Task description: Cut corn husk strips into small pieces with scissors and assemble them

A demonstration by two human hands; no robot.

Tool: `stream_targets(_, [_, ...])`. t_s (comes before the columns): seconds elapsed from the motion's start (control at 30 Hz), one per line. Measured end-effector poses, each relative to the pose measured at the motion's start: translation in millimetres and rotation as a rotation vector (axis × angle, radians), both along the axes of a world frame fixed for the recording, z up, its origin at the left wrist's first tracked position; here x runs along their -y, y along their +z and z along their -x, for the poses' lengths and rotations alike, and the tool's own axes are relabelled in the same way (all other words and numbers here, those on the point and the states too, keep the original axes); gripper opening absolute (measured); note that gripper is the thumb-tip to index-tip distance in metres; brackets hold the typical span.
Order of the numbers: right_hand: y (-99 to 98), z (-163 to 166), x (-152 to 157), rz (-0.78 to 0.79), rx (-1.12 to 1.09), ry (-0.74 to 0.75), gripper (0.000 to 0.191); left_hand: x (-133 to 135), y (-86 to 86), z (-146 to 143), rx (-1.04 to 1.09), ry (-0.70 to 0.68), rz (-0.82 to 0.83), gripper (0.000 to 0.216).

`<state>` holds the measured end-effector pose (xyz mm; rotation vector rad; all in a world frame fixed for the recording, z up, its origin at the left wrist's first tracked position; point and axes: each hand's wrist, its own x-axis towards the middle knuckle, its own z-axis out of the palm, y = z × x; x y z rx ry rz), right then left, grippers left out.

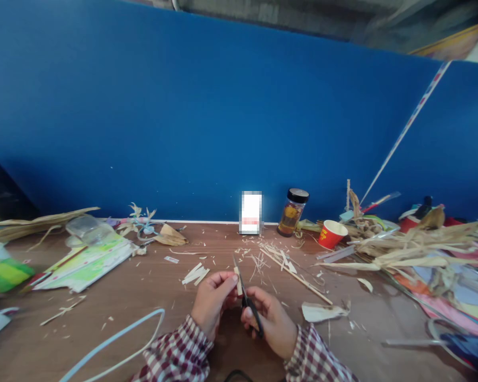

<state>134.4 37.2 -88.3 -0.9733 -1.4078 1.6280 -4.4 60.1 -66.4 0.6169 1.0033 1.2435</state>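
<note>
My left hand (215, 302) pinches a short, pale strip of dried husk (238, 282) between thumb and fingers. In my right hand (274, 322) are black-handled scissors (252, 313), with the fingers in the handles and the blades pointing up and away from me. The blades lie right beside the strip; whether they touch it I cannot tell. A small pile of cut pale strips (195, 274) lies on the table beyond my left hand. Thin slivers (258, 265) are scattered past the scissor tips.
A blue partition (223, 116) stands behind the brown table (119, 318). Near it are a blurred-out upright panel (250, 212), a jar of amber liquid (292, 213) and a red paper cup (332, 235). Dried husks (386, 254) heap at right; a pale cable (123, 334) loops at left.
</note>
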Motion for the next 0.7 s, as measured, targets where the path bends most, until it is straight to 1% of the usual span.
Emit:
stream_targets(0.27, [4.6,0.8,0.5,0.004,0.009,0.001,0.037,-0.8,2.0,-0.1,-0.014,-0.003,0.007,0.028])
stream_targets(0.47, [1.6,0.2,-0.5,0.001,0.020,0.002,0.038,-0.5,4.0,2.4,-0.057,-0.009,0.023,0.026])
stream_targets(0.7, [1.9,0.1,0.1,0.002,0.048,-0.006,0.039,-0.6,4.8,2.5,-0.067,-0.011,0.004,0.024])
